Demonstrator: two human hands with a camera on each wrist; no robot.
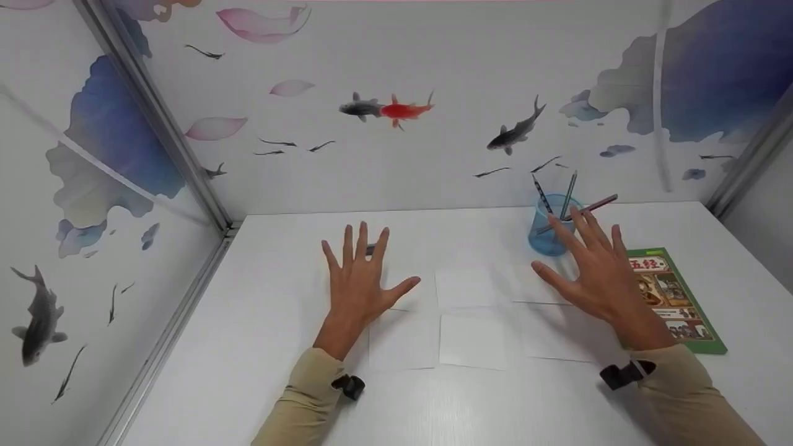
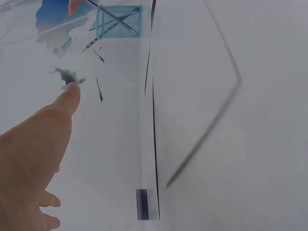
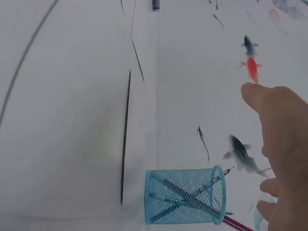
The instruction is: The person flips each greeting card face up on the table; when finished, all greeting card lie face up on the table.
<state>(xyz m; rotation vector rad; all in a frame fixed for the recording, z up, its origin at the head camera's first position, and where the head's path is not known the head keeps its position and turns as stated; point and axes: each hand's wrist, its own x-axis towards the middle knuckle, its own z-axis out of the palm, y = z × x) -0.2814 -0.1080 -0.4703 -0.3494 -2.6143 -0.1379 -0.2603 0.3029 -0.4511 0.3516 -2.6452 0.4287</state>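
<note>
My left hand (image 1: 358, 282) is held over the table with its fingers spread wide and nothing in it. Behind its fingertips shows a small dark block (image 1: 370, 249), partly hidden; in the left wrist view this block (image 2: 143, 204) has a dark band and pale ends. Fingers splayed, my right hand (image 1: 591, 272) also holds nothing, and its fingertips overlap a blue mesh pen cup (image 1: 545, 238) in the head view. Several pencils lean in the cup. Square white sheets of paper (image 1: 474, 341) lie flat below and between the hands.
A green-bordered book (image 1: 687, 303) lies at the right, partly covered by the right hand and wrist. White panels with painted fish (image 1: 406, 111) and petals stand behind and to the left of the white table (image 1: 248, 371). Metal rails (image 1: 179, 136) frame the corner.
</note>
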